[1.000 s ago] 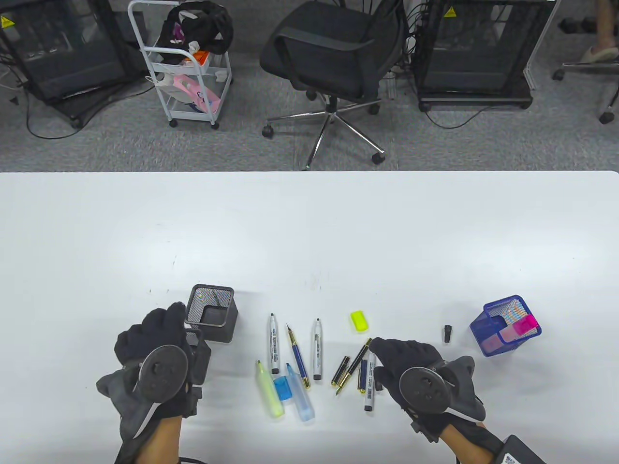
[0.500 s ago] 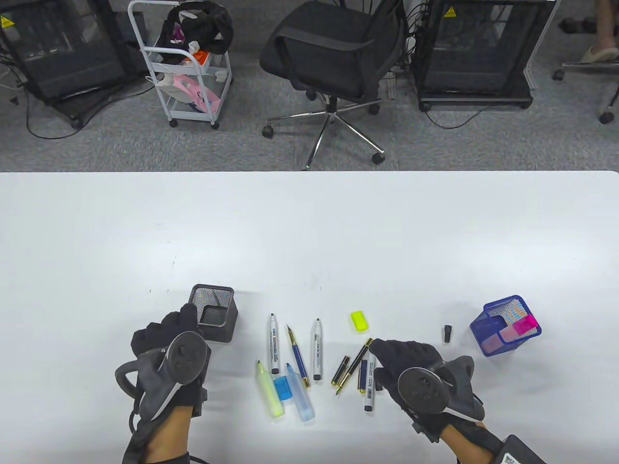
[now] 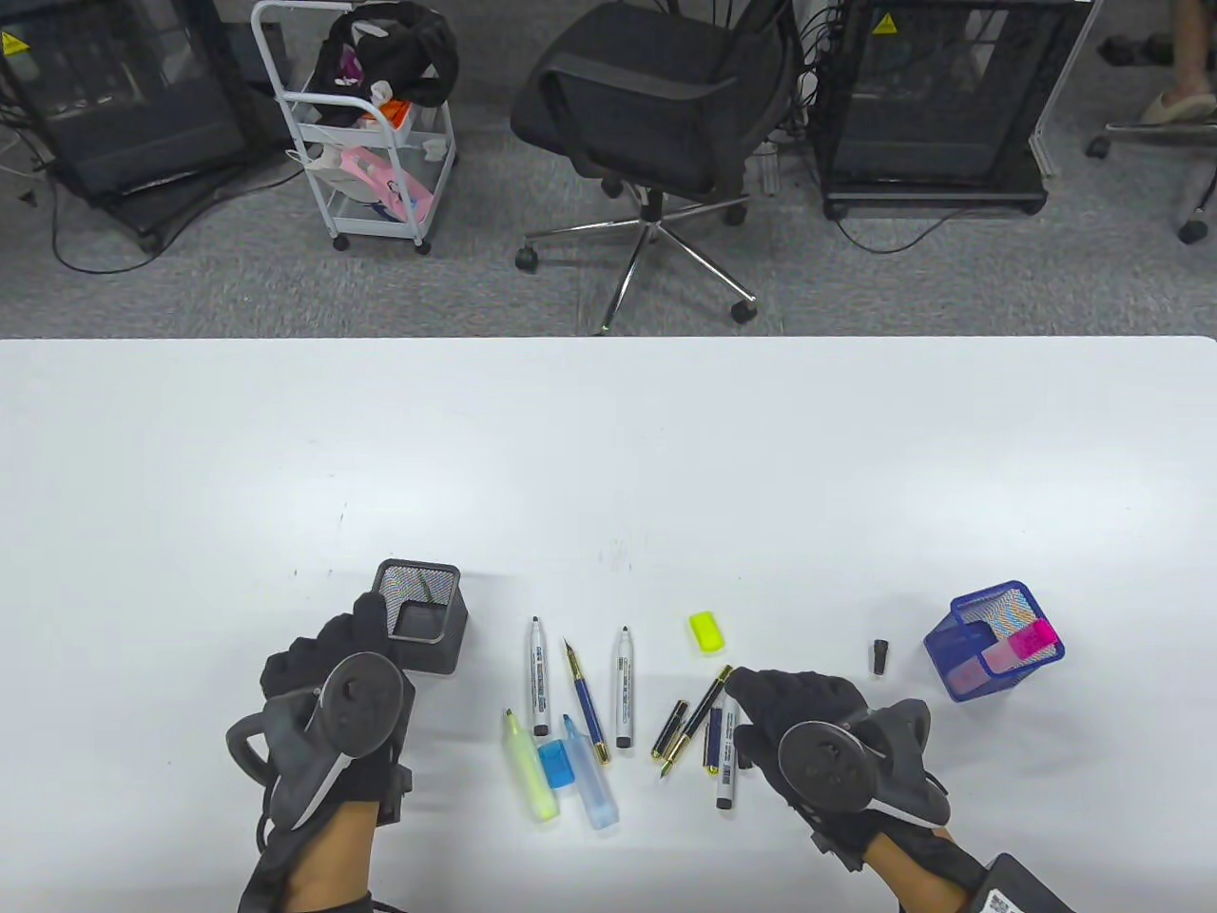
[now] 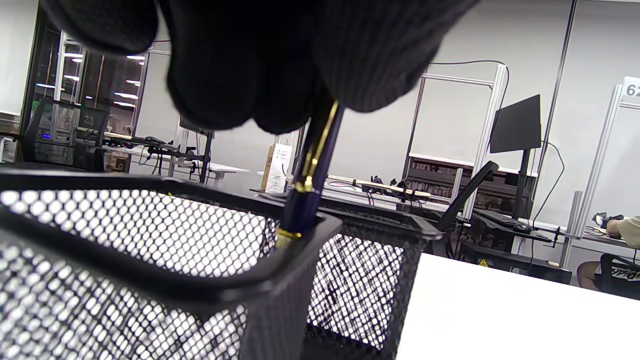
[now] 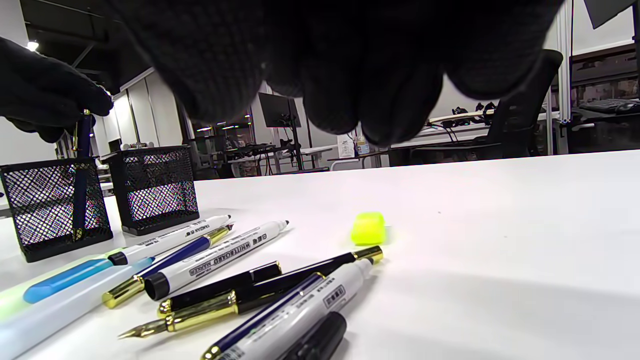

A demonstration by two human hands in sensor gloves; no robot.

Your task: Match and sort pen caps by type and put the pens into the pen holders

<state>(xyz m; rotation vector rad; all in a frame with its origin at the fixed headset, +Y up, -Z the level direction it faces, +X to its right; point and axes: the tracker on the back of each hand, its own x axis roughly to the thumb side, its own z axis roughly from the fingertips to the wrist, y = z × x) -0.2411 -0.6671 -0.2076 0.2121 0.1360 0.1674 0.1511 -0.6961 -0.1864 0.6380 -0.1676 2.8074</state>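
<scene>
Surface [image 3: 608, 456] white, bearing everything; black holder [image 3: 418, 616] taken as landmark. Blue holder [image 3: 989, 647] well to its right, pink highlighters already inside. Loose pile between the two holders, nearer the black one: yellow highlighter [image 3: 531, 766], blue highlighter [image 3: 589, 775], two whiteboard markers [image 3: 538, 677], uncapped fountain pens [image 3: 588, 706], a yellow cap [image 3: 705, 631] beyond them, a small black cap [image 3: 880, 656] close to the blue holder.

Left hand [image 3: 323, 694] at the black holder's near edge, fingers [image 4: 240, 75] pinching the top of a capped navy pen [image 4: 310, 175] with gold clip. Pen upright, lower end already below the mesh rim, seemingly in the holder's near compartment.

Right hand [image 3: 808, 723] resting by the pile's right end, well right of the black holder; fingers curled downward over the pens, whether gripping anything cannot be told.

Step in hand, judged: dropping the navy pen in. Best done by keeping it vertical, lowering until the tip nears the bottom, then easing the pinch apart rather than letting go high, to avoid tipping the light mesh holder. Clip kept clear of the rim.
</scene>
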